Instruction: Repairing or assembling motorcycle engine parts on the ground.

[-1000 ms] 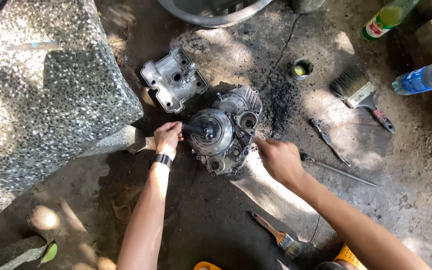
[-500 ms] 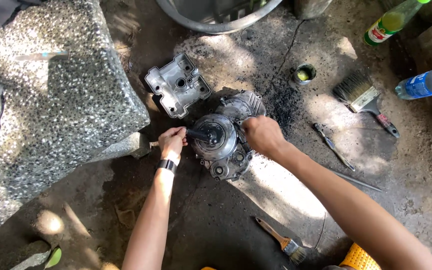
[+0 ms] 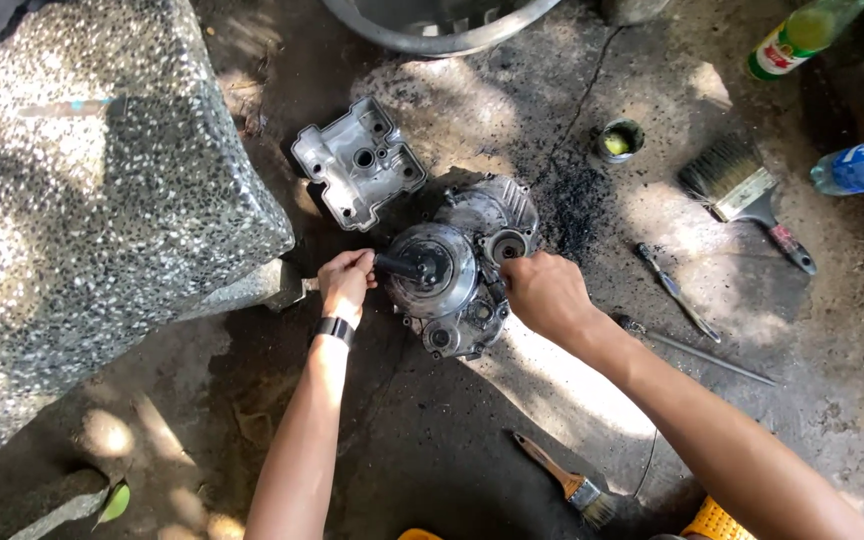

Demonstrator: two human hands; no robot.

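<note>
A greasy metal engine casing (image 3: 467, 262) lies on the dirt floor in the middle of the head view. Its round drum-shaped part (image 3: 439, 272) faces up. My left hand (image 3: 346, 282) grips a dark tool handle (image 3: 399, 266) that sticks into the drum's centre. My right hand (image 3: 544, 292) clasps the casing's right edge, fingers curled over it. A separate grey metal cover (image 3: 357, 172) lies just above and left of the casing, apart from both hands.
A speckled stone slab (image 3: 102, 200) fills the left. Right of the casing lie a wide paintbrush (image 3: 742, 190), a screwdriver (image 3: 674, 290), a thin rod (image 3: 707, 355), a small tin (image 3: 619, 138) and two bottles (image 3: 802, 35). A small brush (image 3: 562, 480) lies near my right arm. A metal basin (image 3: 432, 20) stands at the top.
My right hand came in from the lower right, went to the casing's top, then settled on its right edge. My left hand stayed on the tool handle.
</note>
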